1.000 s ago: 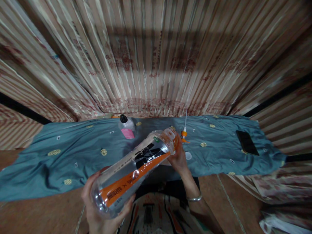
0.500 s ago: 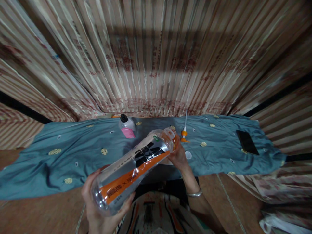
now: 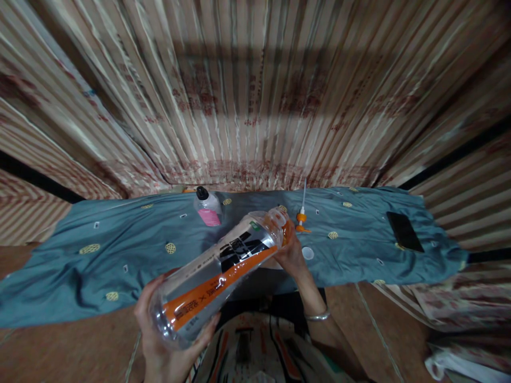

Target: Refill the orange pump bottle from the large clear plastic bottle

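Observation:
A large clear plastic bottle (image 3: 223,276) with an orange, silver and black label is held slanted above the table, its neck up to the right. My left hand (image 3: 159,319) is closed around its base at the lower left. At the neck end, my right hand (image 3: 293,255) is closed; an orange patch shows by its fingers, and I cannot make out what it is. Beyond the neck lies an orange pump dispenser head (image 3: 302,218) with a long pale tube. A small white disc (image 3: 307,253) lies right of my right hand.
A small clear bottle (image 3: 207,208) with a black cap and pink label stands at the back of the blue-green cloth (image 3: 139,229). A black phone (image 3: 404,232) lies at the right. A striped curtain (image 3: 255,96) hangs behind the table.
Almost nothing differs. The large bottle has turned slightly in my hands, and both hands keep their places on it.

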Tool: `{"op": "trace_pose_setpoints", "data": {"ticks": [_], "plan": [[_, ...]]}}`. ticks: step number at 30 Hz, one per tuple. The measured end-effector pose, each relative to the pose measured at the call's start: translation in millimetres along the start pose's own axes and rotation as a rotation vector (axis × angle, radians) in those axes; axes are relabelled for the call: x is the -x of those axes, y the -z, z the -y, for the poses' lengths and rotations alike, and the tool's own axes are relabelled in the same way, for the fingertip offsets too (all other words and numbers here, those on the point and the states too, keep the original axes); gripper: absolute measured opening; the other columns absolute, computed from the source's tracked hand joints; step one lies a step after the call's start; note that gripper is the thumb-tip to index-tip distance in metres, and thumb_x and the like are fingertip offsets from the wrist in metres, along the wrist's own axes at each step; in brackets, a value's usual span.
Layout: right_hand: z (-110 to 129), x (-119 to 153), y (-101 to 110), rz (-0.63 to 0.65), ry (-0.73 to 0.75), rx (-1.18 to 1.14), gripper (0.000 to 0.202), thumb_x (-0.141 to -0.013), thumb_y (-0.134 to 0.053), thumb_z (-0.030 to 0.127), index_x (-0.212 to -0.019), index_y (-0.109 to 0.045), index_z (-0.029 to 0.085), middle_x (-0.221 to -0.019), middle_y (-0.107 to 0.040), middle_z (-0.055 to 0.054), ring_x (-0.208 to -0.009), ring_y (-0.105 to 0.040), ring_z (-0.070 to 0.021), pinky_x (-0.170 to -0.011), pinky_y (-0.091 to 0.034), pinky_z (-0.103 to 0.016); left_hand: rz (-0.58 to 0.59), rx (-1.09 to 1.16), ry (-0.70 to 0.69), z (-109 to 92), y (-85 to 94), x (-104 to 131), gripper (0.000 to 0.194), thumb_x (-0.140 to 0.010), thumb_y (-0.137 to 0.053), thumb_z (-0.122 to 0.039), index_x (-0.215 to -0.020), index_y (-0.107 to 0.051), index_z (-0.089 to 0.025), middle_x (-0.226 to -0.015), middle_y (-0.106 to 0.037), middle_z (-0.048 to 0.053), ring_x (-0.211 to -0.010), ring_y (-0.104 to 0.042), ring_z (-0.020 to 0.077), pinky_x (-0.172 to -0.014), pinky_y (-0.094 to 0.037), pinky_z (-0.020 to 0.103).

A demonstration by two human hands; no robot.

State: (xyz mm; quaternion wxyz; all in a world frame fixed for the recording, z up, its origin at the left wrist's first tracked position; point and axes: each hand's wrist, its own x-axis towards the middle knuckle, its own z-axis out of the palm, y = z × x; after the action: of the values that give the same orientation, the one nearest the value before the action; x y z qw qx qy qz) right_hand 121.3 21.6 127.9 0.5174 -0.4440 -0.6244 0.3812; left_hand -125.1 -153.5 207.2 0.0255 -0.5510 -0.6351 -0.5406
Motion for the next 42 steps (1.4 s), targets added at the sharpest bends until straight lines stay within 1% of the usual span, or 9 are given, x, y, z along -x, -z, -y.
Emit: {"op": "trace_pose_setpoints", "data": {"ticks": [4,9,21,27,34,38,39,40,42], "plan": [[2.8,-0.8,-0.3,-0.005,0.037,0.017,0.091,-0.077,-0.094,0.036,-0.158,-0.053,0.022,-0.157,-0.071,-0.018,-0.148,-0.070,-0.0353,-0.125,-0.059,-0.050,0.022,-0.029,-0.018,-2.6,-2.4,-0.9,0.103,-0.067,-0.098,-0.044,-0.159,-0.053,-0.050,-0.128,-0.072,-0.001,-0.102,-0.077,0.0255,-0.077,-0.073,0.038],[-1.0,0.4,-1.0,-0.013,0.028,0.036,0.094,-0.078,-0.093,0.035,-0.160,-0.050,0.021,-0.156,-0.071,-0.019,-0.149,-0.068,-0.0361,-0.126,-0.058,-0.053,-0.039,-0.010,-0.001,-6.1,-6.4,0.0,0.104,-0.064,-0.098,-0.050,-0.159,-0.055,-0.048,-0.127,-0.069,0.001,-0.104,-0.075,0.0278,-0.077,-0.073,0.042],[-7.3,1.7,-3.0,-0.022,0.017,0.015,0.097,-0.077,-0.094,0.038,-0.159,-0.047,0.019,-0.153,-0.074,-0.020,-0.142,-0.074,-0.0336,-0.125,-0.059,-0.050,0.083,-0.031,0.053,9.8,5.9,8.6,0.107,-0.064,-0.099,-0.034,-0.158,-0.051,-0.052,-0.132,-0.073,-0.001,-0.107,-0.079,0.0261,-0.084,-0.075,0.040],[4.7,-0.8,-4.8,-0.010,-0.005,-0.033,0.090,-0.081,-0.091,0.043,-0.157,-0.050,0.021,-0.157,-0.071,-0.019,-0.144,-0.073,-0.0322,-0.125,-0.059,-0.049,-0.048,-0.013,0.050,-9.2,-6.5,1.7,0.105,-0.058,-0.099,-0.053,-0.155,-0.058,-0.050,-0.126,-0.069,-0.001,-0.102,-0.073,0.0241,-0.084,-0.072,0.037],[9.2,-1.4,-3.5,-0.015,-0.011,-0.047,0.093,-0.079,-0.094,0.045,-0.158,-0.052,0.022,-0.157,-0.071,-0.018,-0.148,-0.070,-0.0332,-0.126,-0.058,-0.048,-0.063,-0.003,0.075,-6.5,-6.3,1.5,0.103,-0.059,-0.098,-0.051,-0.154,-0.058,-0.051,-0.128,-0.068,0.000,-0.103,-0.072,0.0262,-0.088,-0.072,0.041],[3.5,0.6,-3.0,0.008,-0.016,-0.038,0.097,-0.081,-0.093,0.046,-0.163,-0.047,0.022,-0.162,-0.067,-0.019,-0.152,-0.067,-0.0339,-0.128,-0.056,-0.050,0.013,-0.023,0.017,1.2,-1.5,3.6,0.103,-0.056,-0.101,-0.045,-0.150,-0.060,-0.050,-0.126,-0.068,-0.001,-0.102,-0.073,0.0265,-0.089,-0.072,0.043],[2.1,1.1,-3.1,0.010,-0.025,-0.023,0.100,-0.081,-0.094,0.047,-0.164,-0.046,0.022,-0.163,-0.067,-0.019,-0.152,-0.067,-0.0342,-0.129,-0.056,-0.050,0.038,-0.032,0.057,1.8,-1.5,4.2,0.103,-0.057,-0.101,-0.044,-0.150,-0.059,-0.049,-0.128,-0.067,-0.001,-0.106,-0.073,0.0267,-0.096,-0.072,0.045],[0.9,1.5,-3.2,0.005,-0.032,-0.008,0.102,-0.080,-0.095,0.046,-0.165,-0.044,0.022,-0.163,-0.066,-0.020,-0.152,-0.067,-0.0346,-0.128,-0.056,-0.051,-0.036,-0.019,0.091,1.8,-2.1,4.8,0.101,-0.054,-0.101,-0.047,-0.148,-0.061,-0.046,-0.128,-0.068,0.001,-0.107,-0.072,0.0283,-0.099,-0.071,0.049],[-1.1,1.9,-3.4,-0.015,-0.037,0.013,0.105,-0.079,-0.095,0.046,-0.166,-0.043,0.021,-0.163,-0.066,-0.021,-0.151,-0.068,-0.0355,-0.128,-0.056,-0.052,-0.066,-0.013,0.138,-0.1,-4.5,5.6,0.098,-0.054,-0.101,-0.046,-0.145,-0.063,-0.044,-0.129,-0.068,0.002,-0.108,-0.073,0.0299,-0.104,-0.069,0.055]]}}
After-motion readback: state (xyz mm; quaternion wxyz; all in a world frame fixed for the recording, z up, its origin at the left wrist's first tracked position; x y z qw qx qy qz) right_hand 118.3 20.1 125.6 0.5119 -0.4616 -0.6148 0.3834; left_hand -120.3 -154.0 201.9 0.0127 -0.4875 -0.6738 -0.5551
